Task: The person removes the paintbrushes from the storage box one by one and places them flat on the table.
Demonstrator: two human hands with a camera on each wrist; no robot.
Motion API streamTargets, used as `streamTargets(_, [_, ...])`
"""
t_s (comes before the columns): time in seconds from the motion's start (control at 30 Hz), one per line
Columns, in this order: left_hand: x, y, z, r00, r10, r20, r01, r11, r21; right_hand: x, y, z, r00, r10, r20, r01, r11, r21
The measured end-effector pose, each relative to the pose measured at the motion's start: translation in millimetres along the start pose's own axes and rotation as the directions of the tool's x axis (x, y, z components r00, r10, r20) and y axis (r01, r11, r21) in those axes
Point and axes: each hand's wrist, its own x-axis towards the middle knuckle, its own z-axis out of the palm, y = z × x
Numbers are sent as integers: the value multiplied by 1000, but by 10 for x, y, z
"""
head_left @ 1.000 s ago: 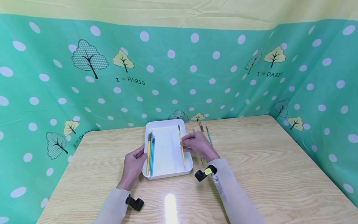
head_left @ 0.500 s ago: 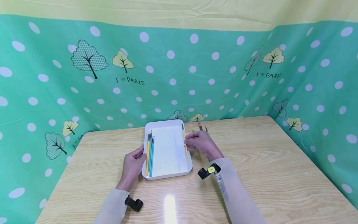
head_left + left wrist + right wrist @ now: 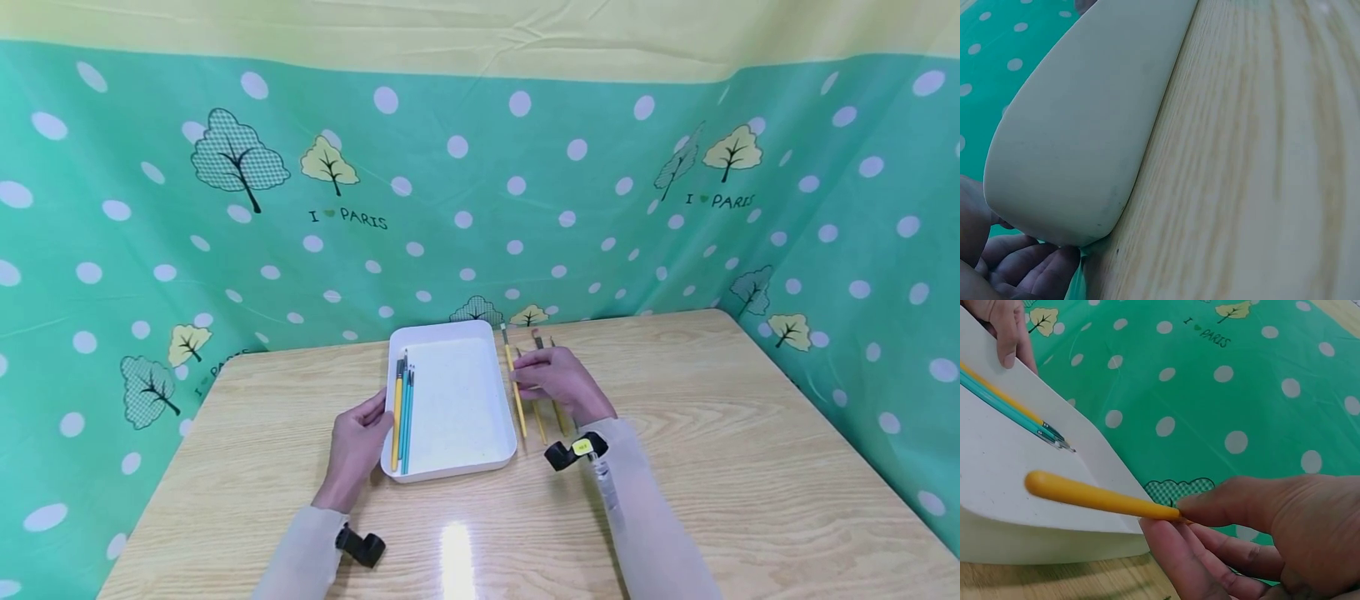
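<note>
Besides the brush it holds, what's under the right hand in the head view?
Brushes on the wooden table: some tips show beyond the right hand, yellow handle ends on its near side. Their middles and the table directly beneath are covered.

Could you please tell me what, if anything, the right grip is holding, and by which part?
A yellow-handled paintbrush, pinched partway along its handle in the right grip.
</note>
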Motion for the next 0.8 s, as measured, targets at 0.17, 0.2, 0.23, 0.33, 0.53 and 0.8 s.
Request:
streamTargets(0.17, [-3,2,6,1000,1,-4,-1,1000,10,0,12,-90,1000,8,5,-8,1000,9])
streamTargets(0.2, [-5,1,6,1000,1,-5,-1,1000,13,-2,11,-107,1000,10,6,-11,1000,12])
streamTargets(0.23, [-9,3,7,1000,-4,-7,4,1000,15,-3,12,-124,1000,14,5,-14,1000,13])
streamTargets(0.33, [-13,9,5,1000,-10,-8,10,1000,18,-3,20,-187,1000,20,7,-20,1000,18])
streamTargets(0.53, [-11,15,-4,1000,-11,4,11,1000,8,7,76,-339,1000,3,1,-3,999,42])
streamTargets(0.8, [-16,29,-6,1000,-13,9,13,1000,-1,2,118,-486,1000,13,-16,-12,999,39])
